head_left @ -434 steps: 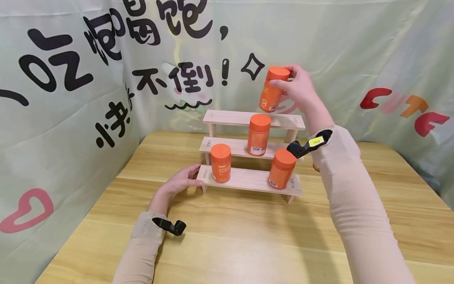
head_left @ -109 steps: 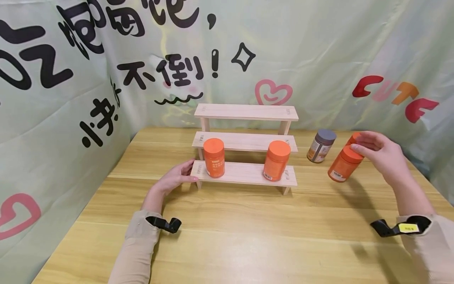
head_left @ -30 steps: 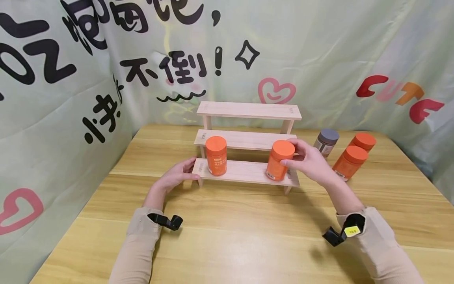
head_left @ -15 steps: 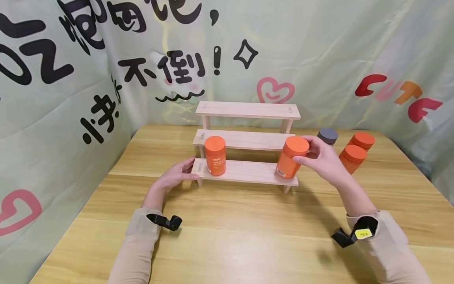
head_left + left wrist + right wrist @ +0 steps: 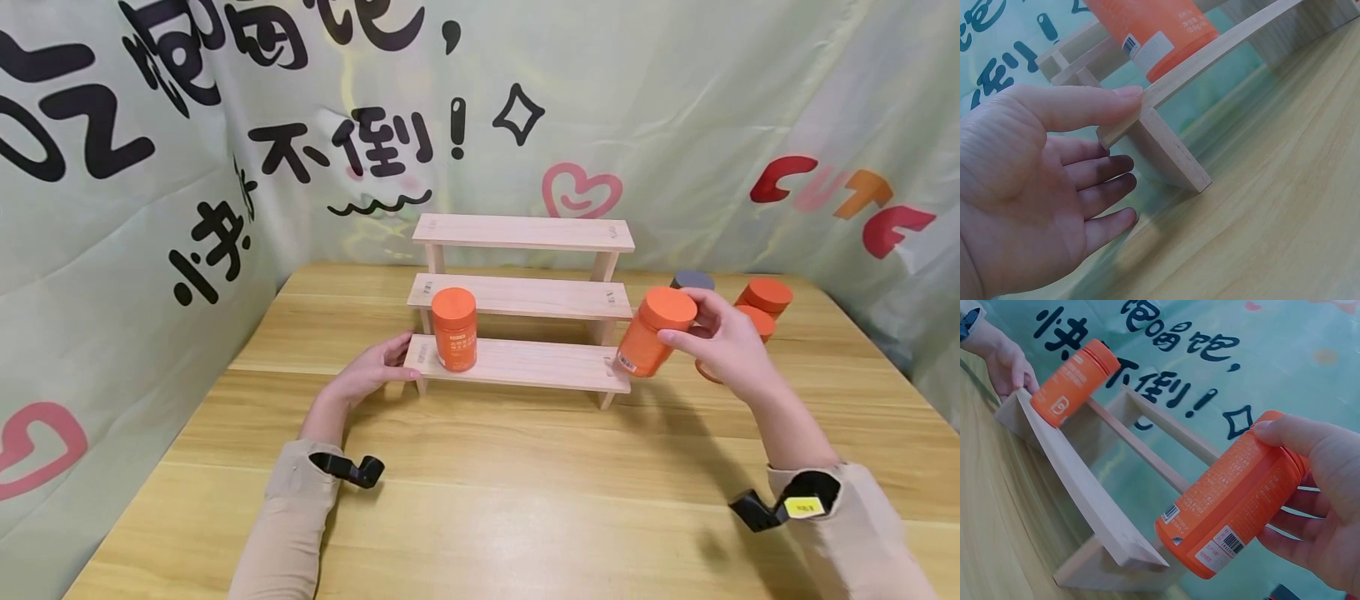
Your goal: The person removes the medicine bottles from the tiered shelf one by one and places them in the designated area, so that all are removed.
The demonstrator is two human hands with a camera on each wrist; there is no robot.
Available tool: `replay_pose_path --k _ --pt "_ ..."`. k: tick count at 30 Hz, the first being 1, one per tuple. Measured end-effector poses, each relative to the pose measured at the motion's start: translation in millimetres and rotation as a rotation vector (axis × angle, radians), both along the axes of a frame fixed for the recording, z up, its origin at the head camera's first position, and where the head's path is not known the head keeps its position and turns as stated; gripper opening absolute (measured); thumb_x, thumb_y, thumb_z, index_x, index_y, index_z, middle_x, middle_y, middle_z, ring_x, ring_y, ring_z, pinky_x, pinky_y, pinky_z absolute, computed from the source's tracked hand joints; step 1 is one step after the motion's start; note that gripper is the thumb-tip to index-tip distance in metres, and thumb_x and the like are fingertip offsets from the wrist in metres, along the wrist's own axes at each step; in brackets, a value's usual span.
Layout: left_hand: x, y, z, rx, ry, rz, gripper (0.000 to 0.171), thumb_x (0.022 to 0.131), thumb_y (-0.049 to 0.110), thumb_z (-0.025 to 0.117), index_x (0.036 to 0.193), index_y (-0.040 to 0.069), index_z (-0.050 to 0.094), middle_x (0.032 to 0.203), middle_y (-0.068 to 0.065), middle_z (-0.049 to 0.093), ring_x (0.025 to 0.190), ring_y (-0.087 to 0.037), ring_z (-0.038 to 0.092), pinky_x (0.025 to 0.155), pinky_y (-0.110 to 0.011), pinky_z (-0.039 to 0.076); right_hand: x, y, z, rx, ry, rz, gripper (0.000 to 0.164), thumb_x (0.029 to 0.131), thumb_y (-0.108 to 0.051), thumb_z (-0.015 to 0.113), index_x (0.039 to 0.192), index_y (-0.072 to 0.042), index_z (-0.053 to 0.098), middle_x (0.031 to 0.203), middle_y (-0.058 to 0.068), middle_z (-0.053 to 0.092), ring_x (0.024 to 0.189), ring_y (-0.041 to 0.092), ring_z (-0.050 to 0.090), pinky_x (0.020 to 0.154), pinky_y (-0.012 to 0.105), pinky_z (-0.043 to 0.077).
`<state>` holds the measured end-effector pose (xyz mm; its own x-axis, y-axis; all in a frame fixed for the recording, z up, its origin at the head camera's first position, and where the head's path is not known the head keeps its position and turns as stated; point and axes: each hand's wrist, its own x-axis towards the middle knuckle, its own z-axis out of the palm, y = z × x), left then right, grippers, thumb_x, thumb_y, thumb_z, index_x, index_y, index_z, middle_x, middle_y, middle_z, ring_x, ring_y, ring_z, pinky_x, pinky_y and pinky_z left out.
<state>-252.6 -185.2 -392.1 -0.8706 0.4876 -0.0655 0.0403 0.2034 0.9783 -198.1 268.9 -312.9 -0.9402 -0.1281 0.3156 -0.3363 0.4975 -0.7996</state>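
Observation:
My right hand (image 5: 723, 346) grips an orange supplement bottle (image 5: 651, 333) near its cap, thumb in front and fingers behind. The bottle tilts and hangs at the right end of the lowest board of a three-step wooden shelf (image 5: 525, 367). In the right wrist view, this held bottle (image 5: 1229, 500) shows two barcode labels. With thumb on top and index finger at the edge below, my left hand (image 5: 1054, 169) pinches the left end of the lowest board; its other fingers hang loose. Beside it stands another orange bottle (image 5: 454, 329), upright on that board.
Behind my right hand stand two orange bottles on the wooden table (image 5: 480, 500), one with its lid (image 5: 765, 293) showing and one mostly hidden. A grey-lidded bottle (image 5: 692, 281) is partly covered. A printed cloth (image 5: 675, 100) hangs behind the shelf.
Over the last second my right hand has lifted the right bottle off the lowest board and carried it rightward. Earlier, bottles left the upper boards. My left hand stays at the shelf.

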Motion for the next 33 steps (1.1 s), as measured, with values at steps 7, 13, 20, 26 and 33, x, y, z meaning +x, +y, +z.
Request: replay_pose_path --k 7,13,20,26,33 --pt "0.2 -1 -0.2 0.000 -0.005 0.003 0.084 0.084 0.005 0.063 0.145 -0.007 0.007 0.151 -0.024 0.012 0.137 -0.035 0.016 0.111 -0.044 0.014 4.8 16 -1.2 -0.005 -0.016 -0.060 0.049 0.084 -0.009 0.068 0.128 -0.009 0.046 0.104 -0.018 0.057 0.087 -0.003 0.057 0.069 0.010 0.046" --pt "0.4 -1 -1.0 -0.013 -0.005 0.001 0.085 0.084 0.006 0.063 0.146 -0.006 0.007 0.151 -0.024 0.012 0.137 -0.035 0.016 0.111 -0.045 0.015 10.9 29 -5.4 0.024 -0.062 -0.115 0.054 0.086 -0.014 0.066 0.132 -0.003 0.040 0.105 -0.018 0.052 0.089 -0.006 0.054 0.071 0.008 0.045" --pt "0.2 0 -0.9 -0.002 -0.007 -0.002 0.085 0.084 0.006 0.063 0.145 -0.006 0.006 0.150 -0.024 0.012 0.137 -0.036 0.016 0.111 -0.044 0.014 17.7 43 -11.0 0.054 -0.075 -0.165 0.058 0.087 -0.017 0.065 0.133 0.002 0.036 0.105 -0.019 0.047 0.089 -0.009 0.050 0.071 0.005 0.042" --pt "1.1 0 -0.4 0.005 -0.006 -0.003 0.084 0.084 0.005 0.063 0.146 -0.006 0.007 0.151 -0.024 0.012 0.137 -0.036 0.016 0.111 -0.044 0.015 21.4 51 -18.1 0.054 -0.045 -0.150 0.049 0.086 -0.014 0.066 0.130 -0.009 0.044 0.103 -0.023 0.050 0.088 -0.011 0.051 0.069 0.006 0.043" --pt "1.0 0 -0.2 0.011 -0.007 0.000 0.084 0.084 0.004 0.063 0.145 -0.007 0.007 0.150 -0.025 0.012 0.137 -0.036 0.016 0.111 -0.044 0.014 28.1 60 -29.7 0.089 -0.054 -0.181 0.051 0.086 -0.016 0.067 0.128 -0.001 0.041 0.103 -0.022 0.047 0.089 -0.013 0.048 0.069 0.004 0.043"
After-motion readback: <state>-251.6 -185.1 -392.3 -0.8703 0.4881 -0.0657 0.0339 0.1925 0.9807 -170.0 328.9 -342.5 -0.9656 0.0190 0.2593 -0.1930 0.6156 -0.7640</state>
